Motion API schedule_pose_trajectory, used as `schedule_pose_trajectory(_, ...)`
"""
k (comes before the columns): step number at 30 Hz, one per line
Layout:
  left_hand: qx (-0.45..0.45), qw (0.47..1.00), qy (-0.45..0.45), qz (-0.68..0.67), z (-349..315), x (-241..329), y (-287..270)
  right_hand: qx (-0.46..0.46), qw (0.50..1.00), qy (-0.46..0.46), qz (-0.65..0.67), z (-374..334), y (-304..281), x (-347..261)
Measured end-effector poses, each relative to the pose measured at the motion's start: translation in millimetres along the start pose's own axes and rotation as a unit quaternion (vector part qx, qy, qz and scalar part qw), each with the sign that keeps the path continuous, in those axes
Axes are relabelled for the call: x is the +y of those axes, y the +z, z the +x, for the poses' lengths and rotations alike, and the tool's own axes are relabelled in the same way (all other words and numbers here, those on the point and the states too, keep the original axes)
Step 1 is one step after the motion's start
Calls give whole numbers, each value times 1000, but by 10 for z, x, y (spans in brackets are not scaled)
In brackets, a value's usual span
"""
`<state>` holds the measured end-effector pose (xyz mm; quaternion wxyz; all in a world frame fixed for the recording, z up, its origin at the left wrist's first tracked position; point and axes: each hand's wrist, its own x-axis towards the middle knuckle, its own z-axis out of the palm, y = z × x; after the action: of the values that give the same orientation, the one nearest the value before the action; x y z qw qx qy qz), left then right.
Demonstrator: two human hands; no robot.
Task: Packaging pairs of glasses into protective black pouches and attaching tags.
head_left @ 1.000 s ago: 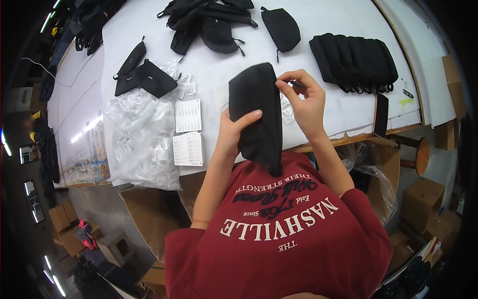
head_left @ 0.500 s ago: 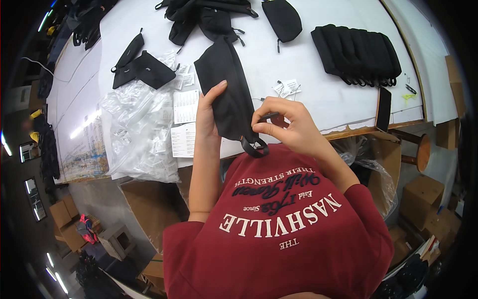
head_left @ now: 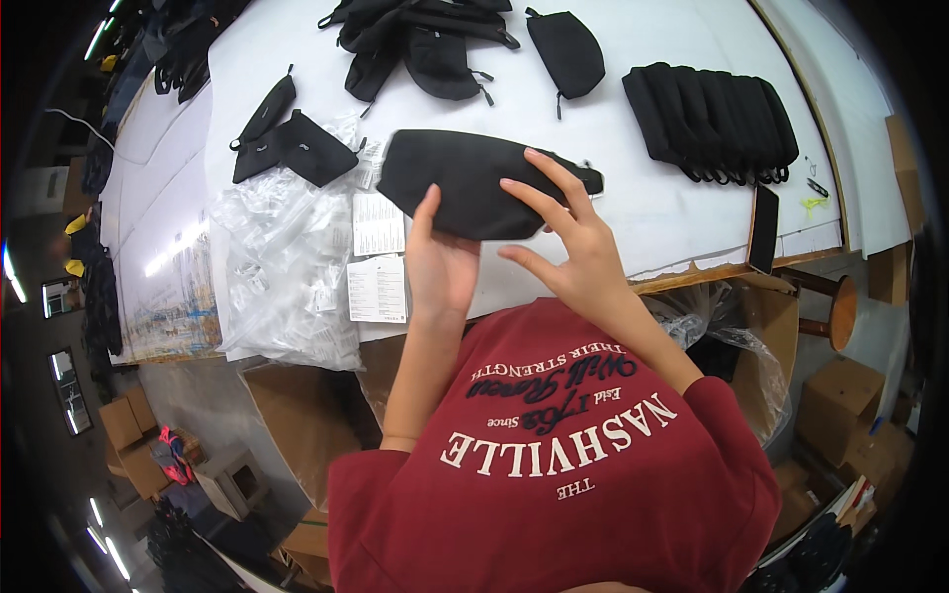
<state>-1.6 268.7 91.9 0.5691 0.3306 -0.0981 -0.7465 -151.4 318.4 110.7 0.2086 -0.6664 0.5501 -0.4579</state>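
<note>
A black fabric pouch [head_left: 450, 178] lies lengthwise across my hands above the near part of the white table. My left hand [head_left: 442, 272] grips its lower left edge, with the thumb on the upper face and the other fingers hidden beneath. Fingers spread, my right hand [head_left: 583, 247] rests its fingertips on the right part of the pouch, while the thumb stands apart from it. A dark loop shows at the pouch's right end.
Clear plastic bags [head_left: 282, 257] and printed cards [head_left: 378, 289] lie left of my hands. Black pouches [head_left: 420, 49] are heaped at the back; a neat row of pouches [head_left: 712, 124] lies right. A phone-like slab [head_left: 763, 229] leans at the table edge, near small snips [head_left: 818, 187].
The pouch has turned from upright to crosswise, its loop end swinging from near my body to the right. My right hand has gone from a pinch beside it to spread fingers on it.
</note>
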Motion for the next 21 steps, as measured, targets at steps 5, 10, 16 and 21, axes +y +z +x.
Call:
schedule_pose_trajectory(5,-48,987,52,142,10,37,-253,-11,988,40,146,29,-33,209)
schedule_pose_trajectory(10,-96,886,258,374,-15,275,-171,-34,963,103,246,75,-133,371)
schedule_pose_trajectory(16,-60,902,227,362,102,157,-263,22,936,220,275,127,-66,635)
schedule_pose_trajectory(21,-32,889,248,383,200,30,-278,14,955,202,217,122,-171,725)
